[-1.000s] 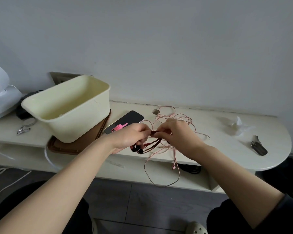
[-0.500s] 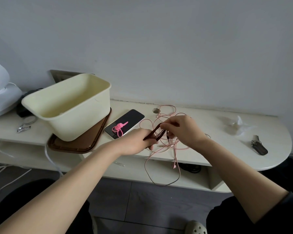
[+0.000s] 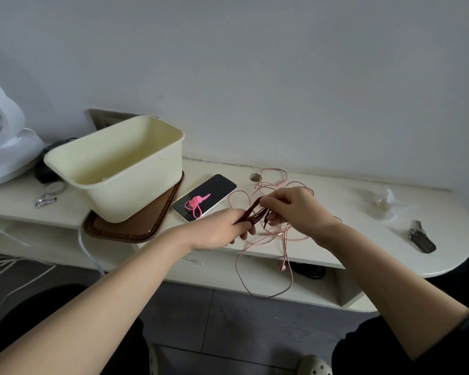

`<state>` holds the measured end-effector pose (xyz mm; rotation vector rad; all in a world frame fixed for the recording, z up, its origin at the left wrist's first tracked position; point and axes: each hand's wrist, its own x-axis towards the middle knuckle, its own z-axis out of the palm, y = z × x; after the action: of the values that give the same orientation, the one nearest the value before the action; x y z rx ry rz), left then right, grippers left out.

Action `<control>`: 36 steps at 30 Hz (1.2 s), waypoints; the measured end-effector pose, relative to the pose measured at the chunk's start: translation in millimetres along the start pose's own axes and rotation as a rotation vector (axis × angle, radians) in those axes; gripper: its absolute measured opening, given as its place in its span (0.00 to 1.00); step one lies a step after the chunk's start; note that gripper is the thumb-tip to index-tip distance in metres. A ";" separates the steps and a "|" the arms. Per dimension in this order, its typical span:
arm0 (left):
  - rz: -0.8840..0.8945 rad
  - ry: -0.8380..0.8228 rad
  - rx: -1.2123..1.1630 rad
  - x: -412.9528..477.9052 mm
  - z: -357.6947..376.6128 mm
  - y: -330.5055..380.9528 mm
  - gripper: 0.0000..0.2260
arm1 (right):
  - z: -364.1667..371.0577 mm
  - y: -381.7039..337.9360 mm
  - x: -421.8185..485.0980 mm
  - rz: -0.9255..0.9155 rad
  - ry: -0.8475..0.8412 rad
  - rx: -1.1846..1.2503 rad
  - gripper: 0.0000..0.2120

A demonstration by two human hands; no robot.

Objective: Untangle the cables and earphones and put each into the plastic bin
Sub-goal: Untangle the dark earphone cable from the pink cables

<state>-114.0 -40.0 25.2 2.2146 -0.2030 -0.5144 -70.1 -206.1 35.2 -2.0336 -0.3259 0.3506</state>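
My left hand (image 3: 222, 230) grips one end of a bundle of dark red earphone cable (image 3: 255, 215) just above the shelf's front edge. My right hand (image 3: 295, 209) pinches the bundle's other end, a little higher and to the right. A tangle of thin pink earphone cable (image 3: 271, 185) lies on the shelf under and behind my hands, with a long loop (image 3: 266, 290) hanging over the edge. The cream plastic bin (image 3: 136, 190) stands tilted at the left, its inside bare as far as I see.
The bin rests on a brown tray (image 3: 125, 234). A phone (image 3: 205, 196) with a bright pink cable tie (image 3: 195, 205) on it lies beside the tray. A crumpled clear wrapper (image 3: 385, 201) and dark keys (image 3: 421, 240) lie on the right. A white fan (image 3: 0, 147) stands far left.
My hands have drawn apart slightly, stretching the dark red bundle between them. My right hand rose while my left slid lower, uncovering the pink tie on the phone.
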 end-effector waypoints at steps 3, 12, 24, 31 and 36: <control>0.015 0.029 -0.044 -2.2 -2.7 2.5 0.11 | 1.2 -1.7 1.3 0.037 -0.029 0.147 0.08; -0.031 0.198 -0.176 -4.1 0.8 -6.5 0.14 | 8.9 4.1 3.5 0.085 -0.104 0.290 0.10; 0.009 0.298 -0.926 1.5 0.1 -5.2 0.14 | 19.4 2.2 15.2 0.054 -0.133 0.415 0.13; -0.024 -0.030 -0.760 -1.4 1.6 -3.3 0.08 | 16.0 -1.8 12.4 0.096 -0.096 0.620 0.12; -0.067 -0.004 -0.556 -2.3 -2.5 -2.2 0.11 | 18.9 8.8 12.2 -0.108 -0.075 -0.021 0.12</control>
<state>-115.0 -36.1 25.6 1.6811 0.0159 -0.5361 -65.3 -190.4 17.5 -2.0176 -0.4850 0.3583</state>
